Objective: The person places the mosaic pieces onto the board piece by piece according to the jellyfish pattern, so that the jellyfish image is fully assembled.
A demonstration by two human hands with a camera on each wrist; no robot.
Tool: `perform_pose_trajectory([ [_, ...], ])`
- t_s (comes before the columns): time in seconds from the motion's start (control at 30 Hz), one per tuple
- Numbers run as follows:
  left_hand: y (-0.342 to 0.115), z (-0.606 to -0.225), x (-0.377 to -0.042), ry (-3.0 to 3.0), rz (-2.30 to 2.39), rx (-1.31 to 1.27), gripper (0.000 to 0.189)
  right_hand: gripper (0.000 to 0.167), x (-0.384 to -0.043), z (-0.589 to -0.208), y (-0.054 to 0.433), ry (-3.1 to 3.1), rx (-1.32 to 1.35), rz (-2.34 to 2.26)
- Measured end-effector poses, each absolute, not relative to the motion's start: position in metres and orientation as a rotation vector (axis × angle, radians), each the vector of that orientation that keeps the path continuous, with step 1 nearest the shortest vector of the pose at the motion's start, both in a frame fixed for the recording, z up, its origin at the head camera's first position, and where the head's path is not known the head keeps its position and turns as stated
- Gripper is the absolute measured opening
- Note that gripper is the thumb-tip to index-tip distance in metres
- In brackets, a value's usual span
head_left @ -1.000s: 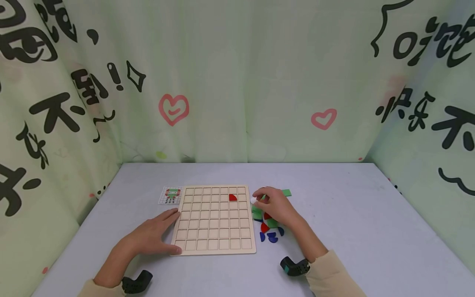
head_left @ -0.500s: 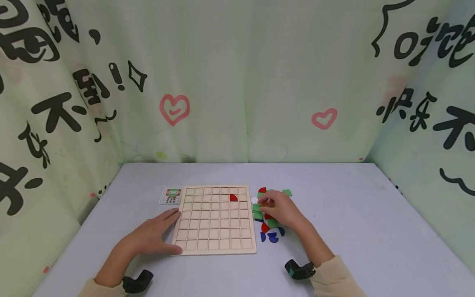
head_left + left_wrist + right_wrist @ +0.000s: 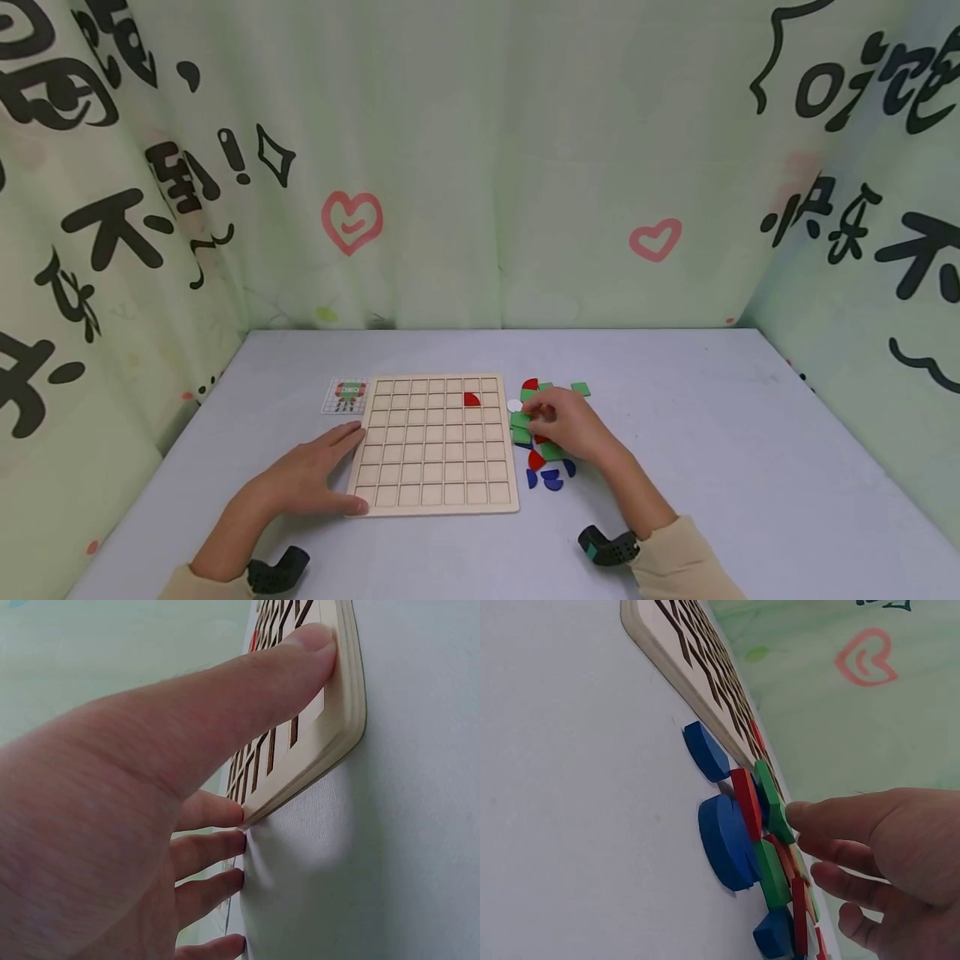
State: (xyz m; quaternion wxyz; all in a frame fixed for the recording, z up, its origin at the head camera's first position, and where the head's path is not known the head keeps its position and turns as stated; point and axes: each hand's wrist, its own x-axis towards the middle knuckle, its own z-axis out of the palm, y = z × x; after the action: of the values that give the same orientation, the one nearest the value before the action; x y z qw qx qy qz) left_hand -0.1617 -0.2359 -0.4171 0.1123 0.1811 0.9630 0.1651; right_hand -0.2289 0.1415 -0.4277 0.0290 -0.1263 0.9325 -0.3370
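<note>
A pale wooden board (image 3: 433, 510) with a square grid lies on the table. One red quarter-round piece (image 3: 472, 400) sits in a cell near its upper right. My left hand (image 3: 311, 475) steadies the board's left side, thumb on the near corner and the other fingertips along the edge. Just right of the board, my right hand (image 3: 566, 423) is low over a pile of flat coloured pieces. Its thumb tip is right by a green piece (image 3: 774, 801) in the right wrist view, fingers loosely bent. Next to those fingertips lies a white round piece (image 3: 514, 405).
A small card (image 3: 330, 404) printted with a coloured figure lies by the board's upper left. Several blue half-round pieces (image 3: 553, 485) lie at the near end of the pile, and a green square (image 3: 581, 389) lies beyond it. A patterned curtain (image 3: 450, 167) surrounds the table.
My right hand has moved slightly right, away from the white round piece, uncovering it and red and green pieces at the far end. Since half a second ago it is almost still. My left hand stays put.
</note>
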Motion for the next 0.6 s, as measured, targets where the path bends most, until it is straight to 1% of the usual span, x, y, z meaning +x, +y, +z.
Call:
perform_pose_trajectory([
  [0.37,-0.2365,-0.4188,-0.1609,2.812,0.479,0.504,0.109,0.017,-0.2282,-0.4323,0.1363,2.902,-0.432,-1.038],
  [0.6,-0.236,-0.4176,-0.1619,2.825,0.478,0.515,0.108,0.016,-0.2308,-0.428,0.1362,2.891,-0.432,-1.024],
])
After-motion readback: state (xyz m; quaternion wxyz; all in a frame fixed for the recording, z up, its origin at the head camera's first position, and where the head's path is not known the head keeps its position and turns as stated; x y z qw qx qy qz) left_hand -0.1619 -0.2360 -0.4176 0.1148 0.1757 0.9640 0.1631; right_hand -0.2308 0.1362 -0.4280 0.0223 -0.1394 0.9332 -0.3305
